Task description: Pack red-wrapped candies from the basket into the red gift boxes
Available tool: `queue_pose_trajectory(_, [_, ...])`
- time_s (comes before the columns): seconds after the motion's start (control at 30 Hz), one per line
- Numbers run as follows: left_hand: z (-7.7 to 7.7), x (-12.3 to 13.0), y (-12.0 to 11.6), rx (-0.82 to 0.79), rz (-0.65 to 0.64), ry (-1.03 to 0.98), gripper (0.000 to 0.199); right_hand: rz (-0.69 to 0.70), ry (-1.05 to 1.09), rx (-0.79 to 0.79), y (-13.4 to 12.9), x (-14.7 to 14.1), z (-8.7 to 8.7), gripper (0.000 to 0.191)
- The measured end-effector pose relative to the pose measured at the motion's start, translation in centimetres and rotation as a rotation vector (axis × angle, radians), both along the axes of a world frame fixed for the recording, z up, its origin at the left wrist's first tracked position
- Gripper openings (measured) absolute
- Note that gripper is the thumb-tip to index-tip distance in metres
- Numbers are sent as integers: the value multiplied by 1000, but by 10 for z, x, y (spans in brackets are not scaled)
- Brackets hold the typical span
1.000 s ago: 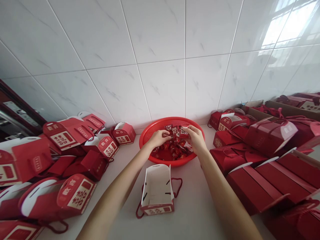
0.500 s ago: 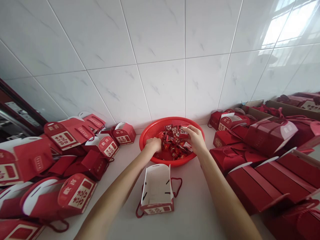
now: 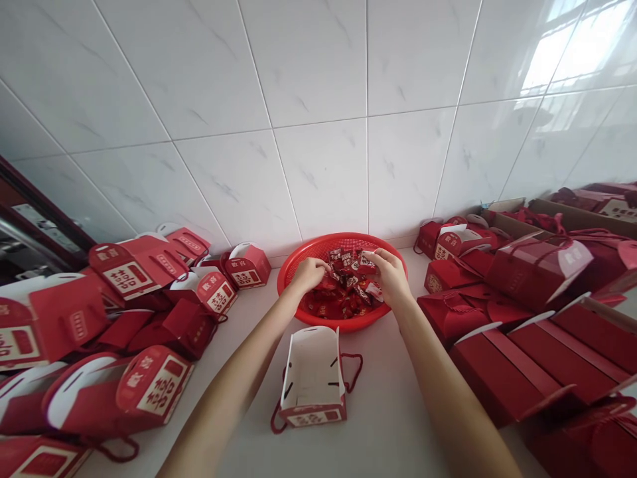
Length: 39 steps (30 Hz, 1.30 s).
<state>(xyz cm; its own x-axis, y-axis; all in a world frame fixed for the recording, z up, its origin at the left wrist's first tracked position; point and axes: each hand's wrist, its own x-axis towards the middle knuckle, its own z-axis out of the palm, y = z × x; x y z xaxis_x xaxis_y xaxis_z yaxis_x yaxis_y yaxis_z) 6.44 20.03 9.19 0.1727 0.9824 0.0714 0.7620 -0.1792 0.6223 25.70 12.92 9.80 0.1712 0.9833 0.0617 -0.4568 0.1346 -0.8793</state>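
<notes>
Both hands are over a red plastic basket [image 3: 293,260] that holds a heap of red-wrapped candies [image 3: 348,289]. My left hand [image 3: 309,273] is at the left of the heap, its fingers pinched on a wrapped candy partly hidden by them. At the right side, my right hand [image 3: 391,271] grips a red and white wrapped candy [image 3: 367,262] between thumb and fingers. In front of the basket stands an open red gift box [image 3: 313,372], white inside with nothing in it, a red cord handle on either side.
Red gift boxes [image 3: 154,385] with white labels are piled on the left. More red boxes [image 3: 512,372] crowd the right side, with a brown carton [image 3: 542,216] behind them. A white tiled wall [image 3: 323,166] rises behind the white tabletop [image 3: 378,405].
My left hand has lifted and shifted slightly away from me within the basket, its fingers now showing. My right hand has barely moved and still holds its candy.
</notes>
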Motion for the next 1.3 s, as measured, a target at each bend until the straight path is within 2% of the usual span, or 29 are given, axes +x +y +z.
queue_pose_trajectory(0.13, [-3,-10,9,50,91,-11,40,-5,-3,-2,0,0,0,37])
queue_pose_trajectory(0.43, [-19,-11,11,-169,77,58,30,-15,-17,-23,-2,-1,0,36])
queue_pose_trajectory(0.57, [-13,-8,8,-145,10,-17,24,-17,-17,-26,-2,-1,1,36])
queue_pose_trajectory(0.77, [1,4,1,-69,-103,-193,41,-24,-11,-8,-2,-1,2,38])
queue_pose_trajectory(0.9, [2,-2,6,21,33,-211,48,-17,-4,-8,-2,-1,2,38])
queue_pose_trajectory(0.97, [0,-7,11,22,91,-180,45,-14,-7,-12,-2,-1,2,37])
queue_pose_trajectory(1.17, [-8,-3,30,-183,20,-10,13,-27,-15,-10,-2,-1,3,38])
queue_pose_trajectory(1.3, [-12,-2,41,-240,-2,35,34,-22,-8,6,-2,-1,3,37])
